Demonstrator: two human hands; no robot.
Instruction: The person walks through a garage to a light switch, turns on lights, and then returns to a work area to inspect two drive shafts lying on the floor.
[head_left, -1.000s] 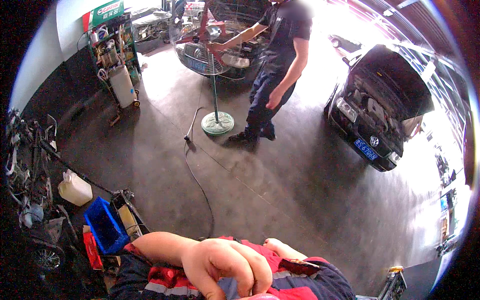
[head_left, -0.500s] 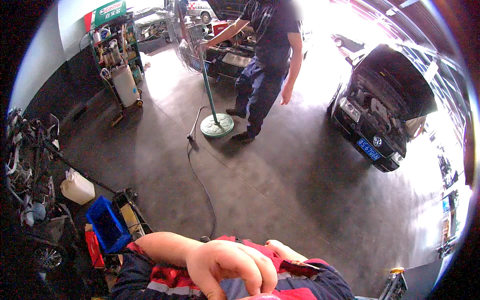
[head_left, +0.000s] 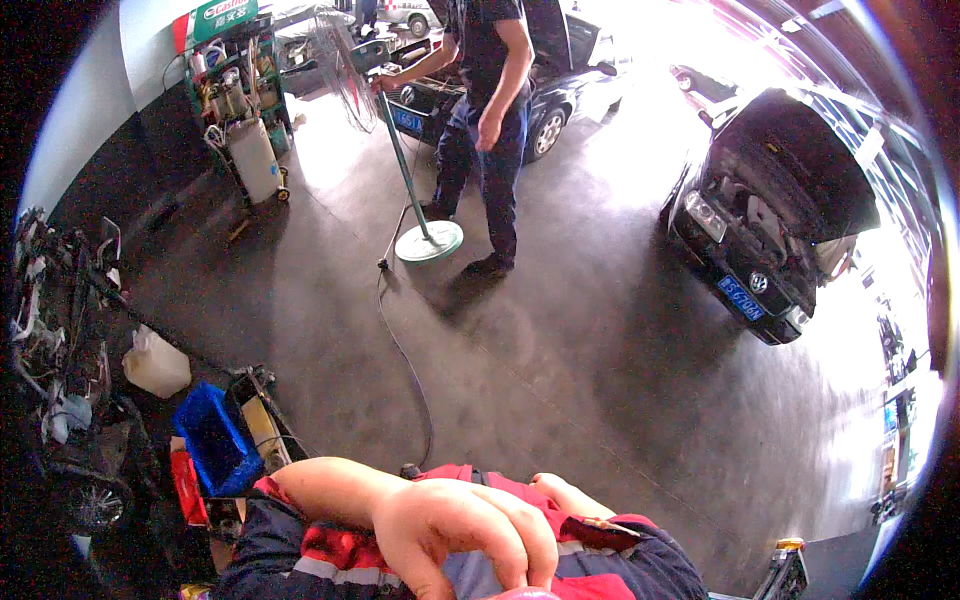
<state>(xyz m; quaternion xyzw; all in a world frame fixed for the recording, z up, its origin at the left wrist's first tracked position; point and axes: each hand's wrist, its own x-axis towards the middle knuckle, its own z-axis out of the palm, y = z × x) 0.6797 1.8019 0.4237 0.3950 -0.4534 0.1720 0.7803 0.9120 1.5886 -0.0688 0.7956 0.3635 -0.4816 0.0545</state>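
Note:
My left hand (head_left: 465, 525) is raised in front of my red and dark work jacket (head_left: 340, 548). Its fingers are curled and pressed together, with the tips at the bottom edge; what they may hold is hidden. Bare skin of my right arm (head_left: 572, 497) shows beyond it, against the jacket, and the fingers of that hand cannot be seen. Farther off, a co-worker (head_left: 488, 130) in dark clothes grips the pole of a standing fan (head_left: 405, 165). The fan leans on its round pale-green base (head_left: 430, 242).
A cable (head_left: 405, 355) runs across the floor toward me. At left are a blue crate (head_left: 215, 440), a white jug (head_left: 157, 362), a pile of car parts (head_left: 65, 340) and a tool cart (head_left: 250, 150). A black car (head_left: 760, 230) with raised hood stands right; another car (head_left: 548, 130) is behind the co-worker.
The co-worker and the fan have shifted left and away, and the fan now tilts more. The car behind them shows more. My hands stay nearly where they were.

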